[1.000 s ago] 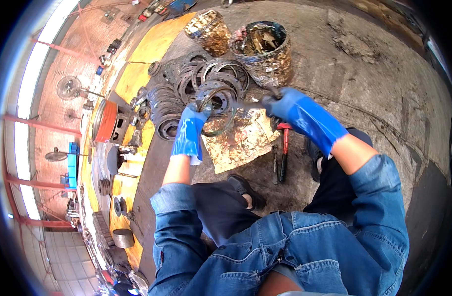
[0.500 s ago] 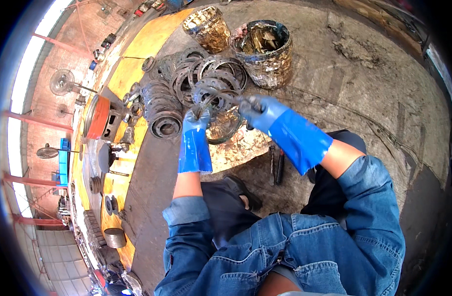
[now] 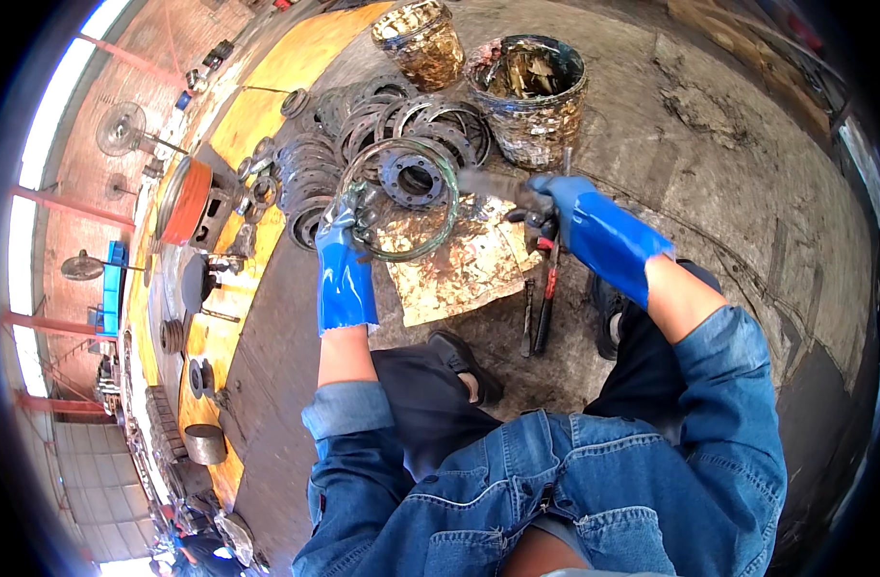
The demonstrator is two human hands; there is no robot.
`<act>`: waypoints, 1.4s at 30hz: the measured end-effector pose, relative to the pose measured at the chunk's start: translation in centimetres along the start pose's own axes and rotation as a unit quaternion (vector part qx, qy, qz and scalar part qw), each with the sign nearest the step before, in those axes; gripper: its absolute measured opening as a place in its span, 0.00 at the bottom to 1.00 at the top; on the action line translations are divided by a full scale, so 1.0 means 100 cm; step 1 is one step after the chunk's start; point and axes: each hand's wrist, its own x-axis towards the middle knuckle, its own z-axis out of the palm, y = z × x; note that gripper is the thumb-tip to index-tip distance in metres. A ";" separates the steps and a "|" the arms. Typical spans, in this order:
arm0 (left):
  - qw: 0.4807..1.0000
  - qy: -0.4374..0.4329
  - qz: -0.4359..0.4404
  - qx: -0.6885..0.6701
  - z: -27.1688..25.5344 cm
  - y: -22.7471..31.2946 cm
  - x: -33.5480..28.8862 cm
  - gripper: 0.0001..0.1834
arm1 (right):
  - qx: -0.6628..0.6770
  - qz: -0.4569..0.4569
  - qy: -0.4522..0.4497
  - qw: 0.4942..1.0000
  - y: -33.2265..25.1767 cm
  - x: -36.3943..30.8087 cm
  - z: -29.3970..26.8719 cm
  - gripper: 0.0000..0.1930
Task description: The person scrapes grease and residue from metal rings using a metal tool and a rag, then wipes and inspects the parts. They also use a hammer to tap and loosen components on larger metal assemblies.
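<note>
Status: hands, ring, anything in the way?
Left hand holding thin ring at its left side. Right hand gripping tool, tip blurred, contact unclear. Hammer on floor, apart from ring.

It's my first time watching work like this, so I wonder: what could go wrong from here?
The blurred tool in the right hand points toward the thin ring; if it slipped, it could strike the left hand holding that ring. The left hand grips the thin ring at one side only, so the ring might twist or drop. The red and black hammer lies on the floor between the shoes, where it could perhaps be stepped on.
</note>
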 end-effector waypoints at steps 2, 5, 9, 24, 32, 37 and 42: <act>0.998 0.050 0.028 0.007 0.000 0.004 -0.005 0.16 | -0.014 -0.044 0.030 0.998 -0.029 -0.029 0.014 0.12; 0.999 0.030 0.003 0.045 -0.010 0.005 -0.005 0.15 | -0.195 -0.174 -0.038 0.965 -0.046 -0.040 0.013 0.15; 0.992 -0.005 -0.081 0.094 -0.011 0.008 -0.004 0.15 | -0.415 -0.315 -0.091 0.849 -0.050 -0.049 0.012 0.20; 0.949 -0.176 -0.260 -0.033 -0.025 0.021 0.001 0.17 | -0.434 -0.351 -0.074 0.827 -0.035 -0.022 0.009 0.18; 0.958 -0.226 -0.137 -0.108 -0.017 0.021 -0.011 0.14 | -0.358 -0.075 -0.058 0.929 -0.073 -0.030 -0.009 0.15; 0.924 -0.333 -0.122 -0.145 -0.014 0.030 -0.018 0.10 | -0.277 -0.035 -0.020 0.960 -0.062 -0.011 -0.013 0.18; 0.926 -0.335 -0.089 -0.149 -0.006 0.029 -0.026 0.10 | -0.177 -0.035 -0.079 0.980 -0.050 0.004 -0.031 0.18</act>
